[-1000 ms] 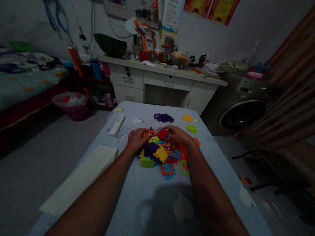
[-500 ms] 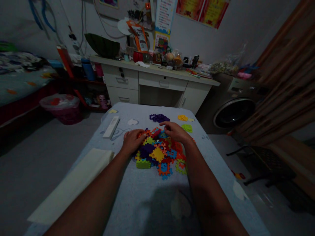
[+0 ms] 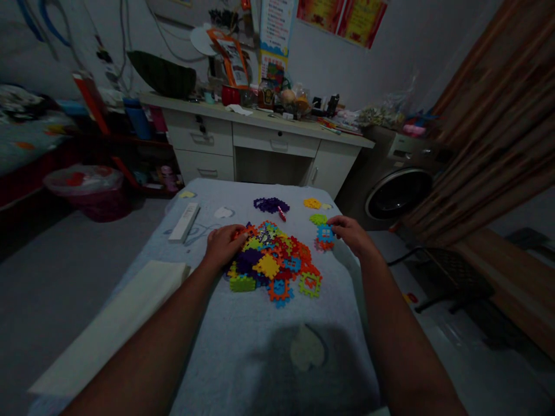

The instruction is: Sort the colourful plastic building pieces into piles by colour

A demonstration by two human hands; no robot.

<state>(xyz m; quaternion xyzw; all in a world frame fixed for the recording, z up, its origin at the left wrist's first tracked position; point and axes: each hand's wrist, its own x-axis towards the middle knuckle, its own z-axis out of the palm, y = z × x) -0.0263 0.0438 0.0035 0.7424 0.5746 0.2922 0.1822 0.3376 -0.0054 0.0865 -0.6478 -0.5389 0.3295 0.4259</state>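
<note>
A mixed pile of colourful interlocking plastic blocks [image 3: 277, 263] lies mid-table. My left hand [image 3: 225, 244] rests against its left edge, fingers lying over orange pieces, their tips partly hidden. To the right of the pile, my right hand [image 3: 350, 234] pinches a blue square block with a window pattern [image 3: 325, 233]. That block is above or against orange pieces [image 3: 324, 246], just in front of a group of green blocks [image 3: 318, 219]. Purple blocks [image 3: 271, 204] and yellow blocks [image 3: 312, 203] form separate groups farther back. A small red object [image 3: 281, 214] lies by the purple ones.
The table has a pale blue cloth [image 3: 243, 358]. On its left are a long white box [image 3: 184, 222] and a folded whitish sheet [image 3: 113, 323]. Beyond stands a cluttered desk [image 3: 208, 133], with a washing machine [image 3: 399, 179] at right and a chair [image 3: 451, 271] nearby.
My right hand has moved right, from above the pile to the green group, with the blue block. The red object now lies near the purple blocks. My left hand stays at the pile.
</note>
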